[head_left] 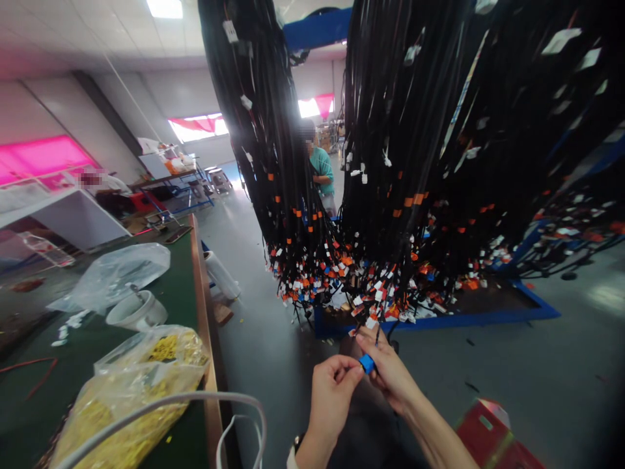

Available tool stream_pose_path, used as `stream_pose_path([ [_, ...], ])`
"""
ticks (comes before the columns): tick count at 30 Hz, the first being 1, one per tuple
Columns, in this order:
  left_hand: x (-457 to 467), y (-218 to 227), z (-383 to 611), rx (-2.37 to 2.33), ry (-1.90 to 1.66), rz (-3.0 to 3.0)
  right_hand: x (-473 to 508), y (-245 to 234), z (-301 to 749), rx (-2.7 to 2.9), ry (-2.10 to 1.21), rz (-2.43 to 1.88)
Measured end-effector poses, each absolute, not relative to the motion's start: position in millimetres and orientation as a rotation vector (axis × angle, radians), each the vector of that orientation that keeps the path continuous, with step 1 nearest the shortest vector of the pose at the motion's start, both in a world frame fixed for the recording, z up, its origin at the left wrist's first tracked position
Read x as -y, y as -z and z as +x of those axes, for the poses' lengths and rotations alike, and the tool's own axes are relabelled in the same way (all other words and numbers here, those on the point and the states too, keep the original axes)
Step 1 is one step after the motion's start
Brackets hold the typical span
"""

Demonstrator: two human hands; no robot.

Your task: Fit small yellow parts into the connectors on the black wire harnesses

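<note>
A blue plug connector [366,363] on a dark cable is held in my right hand [385,365], whose fingers are closed around it. My left hand [334,391] comes in from the left with thumb and forefinger pinched at the connector's near end. A speck of yellow shows at those fingertips, but the piece there is too small to make out. Just beyond my hands hangs a thick bundle of black wire harnesses [395,130], with white, orange, red and blue connectors [375,293] crowded at its lower ends.
On the left, a green-topped bench [183,286] bears a clear bag of small yellow parts [131,404], a white cup [139,312] and a plastic bag [124,270]. A blue rack base [439,322] stands under the harnesses. A red box [493,433] is low right. A person [322,169] stands behind.
</note>
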State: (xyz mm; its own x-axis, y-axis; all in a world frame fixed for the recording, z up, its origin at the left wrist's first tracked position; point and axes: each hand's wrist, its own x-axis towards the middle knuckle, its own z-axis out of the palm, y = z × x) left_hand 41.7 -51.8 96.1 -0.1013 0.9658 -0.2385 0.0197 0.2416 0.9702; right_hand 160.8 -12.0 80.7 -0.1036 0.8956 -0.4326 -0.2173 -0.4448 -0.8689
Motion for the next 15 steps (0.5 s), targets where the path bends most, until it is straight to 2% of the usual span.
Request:
stream_pose_path([
  [8,52,-94,39,-1.435,-1.137,1.048,12,-82,159,0.840,-1.635,-1.306],
  [15,51,-95,34,-1.167,-0.999,0.921,16,-92,158,0.834,-1.642,-1.295],
])
